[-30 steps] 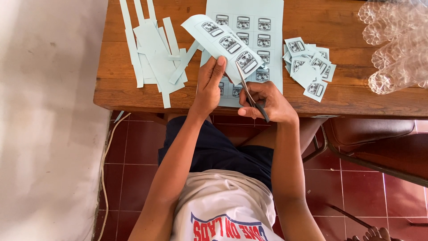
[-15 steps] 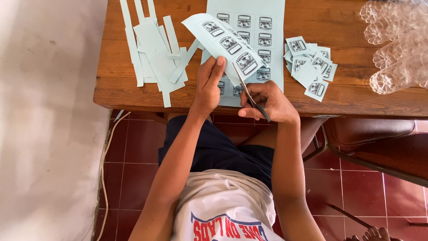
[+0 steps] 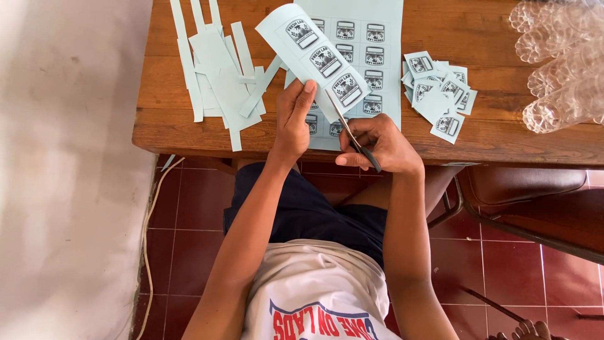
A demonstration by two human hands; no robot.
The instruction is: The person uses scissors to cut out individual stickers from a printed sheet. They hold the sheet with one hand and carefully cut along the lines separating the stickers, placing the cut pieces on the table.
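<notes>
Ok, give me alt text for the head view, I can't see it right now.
Seen from above, a seated person's left hand holds up a pale blue label strip while the right hand cuts it with scissors. On the wooden table lie a label sheet, offcut strips and cut labels.

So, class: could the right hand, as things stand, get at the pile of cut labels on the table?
Probably yes: the pile of cut labels lies uncovered, right of the right hand, with bare table between. But that hand holds scissors.

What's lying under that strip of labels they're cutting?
Under the label strip lies a pale blue printed label sheet on the wooden table. Strip and hands cover its left columns and lower rows.
</notes>
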